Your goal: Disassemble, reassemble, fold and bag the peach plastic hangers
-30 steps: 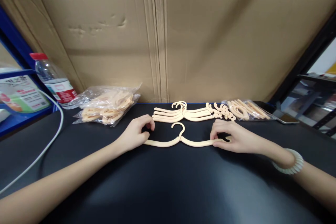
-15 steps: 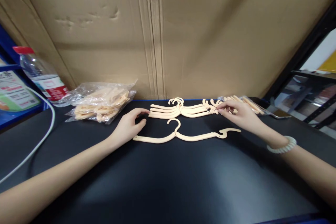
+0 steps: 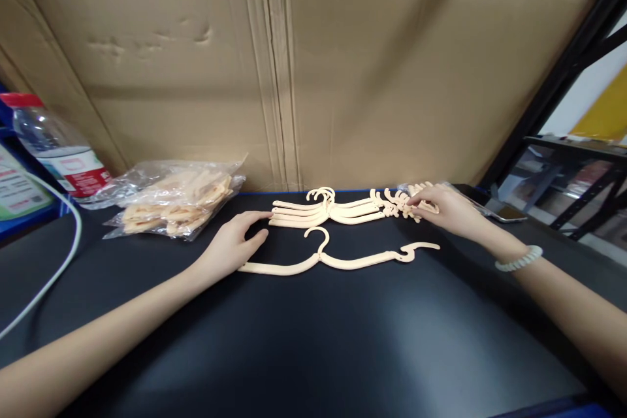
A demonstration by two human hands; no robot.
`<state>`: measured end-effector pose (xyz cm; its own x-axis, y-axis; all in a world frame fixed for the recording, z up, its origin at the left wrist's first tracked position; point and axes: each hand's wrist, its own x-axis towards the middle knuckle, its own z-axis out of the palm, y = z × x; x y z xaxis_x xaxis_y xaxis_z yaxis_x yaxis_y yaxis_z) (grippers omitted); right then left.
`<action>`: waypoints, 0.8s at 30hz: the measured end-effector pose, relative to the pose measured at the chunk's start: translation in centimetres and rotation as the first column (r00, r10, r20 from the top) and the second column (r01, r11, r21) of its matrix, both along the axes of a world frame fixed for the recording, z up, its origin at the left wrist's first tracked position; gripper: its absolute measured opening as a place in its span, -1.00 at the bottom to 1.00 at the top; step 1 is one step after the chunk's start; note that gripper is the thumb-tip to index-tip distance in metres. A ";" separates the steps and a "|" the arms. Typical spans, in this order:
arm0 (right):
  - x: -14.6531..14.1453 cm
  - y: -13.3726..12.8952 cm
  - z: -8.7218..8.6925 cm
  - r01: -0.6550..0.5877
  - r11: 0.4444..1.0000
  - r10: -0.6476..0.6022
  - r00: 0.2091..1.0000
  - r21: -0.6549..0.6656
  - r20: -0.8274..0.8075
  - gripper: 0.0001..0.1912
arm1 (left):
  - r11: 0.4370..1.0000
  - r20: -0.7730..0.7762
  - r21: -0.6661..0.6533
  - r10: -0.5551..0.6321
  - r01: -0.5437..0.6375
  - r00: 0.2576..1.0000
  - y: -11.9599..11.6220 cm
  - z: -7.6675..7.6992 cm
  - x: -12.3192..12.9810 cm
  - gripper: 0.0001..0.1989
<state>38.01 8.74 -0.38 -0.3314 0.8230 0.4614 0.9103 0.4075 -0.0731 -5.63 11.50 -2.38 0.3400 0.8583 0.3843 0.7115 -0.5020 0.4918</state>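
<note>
Several cream plastic clothes hangers [image 3: 304, 217] lie stacked in an overlapping row on the dark table, their hooks bunched in the middle. My left hand [image 3: 234, 245] rests at the row's left end, thumb and index finger apart, the index fingertip touching the arm ends. At the other end, my right hand [image 3: 441, 209] has thumb and fingers pinched around the small curved end pieces [image 3: 389, 202] of the hangers; its fingertips partly hide them. In front lies a single hanger [image 3: 353, 263], flat, its left tip beside my left hand and its curved end piece pointing right.
On the left is a clear plastic bag [image 3: 171, 199] of similar cream parts. Behind it leans a bottle [image 3: 63, 153] with a red cap. A white cable [image 3: 68, 261] runs along the left side. Cardboard [image 3: 392, 65] walls off the back; another bag lies behind my right hand.
My right hand has shifted slightly right relative to the stacked hangers, along their curved end pieces. My left hand stays at the left end. The camera view has shifted a little.
</note>
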 end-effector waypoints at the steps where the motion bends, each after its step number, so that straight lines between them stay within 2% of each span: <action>1: 0.1 0.0 0.1 -0.012 1.000 0.012 1.000 -0.009 0.004 -0.78 | 1.000 0.000 0.003 -0.004 0.004 1.000 0.0 0.0 0.0 -0.57; 8: 0.9 0.5 -0.7 -0.041 0.999 0.041 0.999 -0.008 -0.004 -0.73 | 0.999 0.017 0.019 -0.032 0.032 0.999 0.3 0.1 0.0 -0.66; 16: -0.9 1.0 -2.3 -0.133 0.991 0.134 0.989 -0.021 0.066 -0.61 | 0.998 0.036 0.035 -0.046 0.045 0.998 0.8 0.2 0.2 -0.73; 24: -0.8 2.0 -3.4 -0.101 0.995 0.101 0.994 0.000 0.047 -0.69 | 0.999 0.038 0.036 -0.043 0.041 0.998 1.4 -0.1 0.4 -0.76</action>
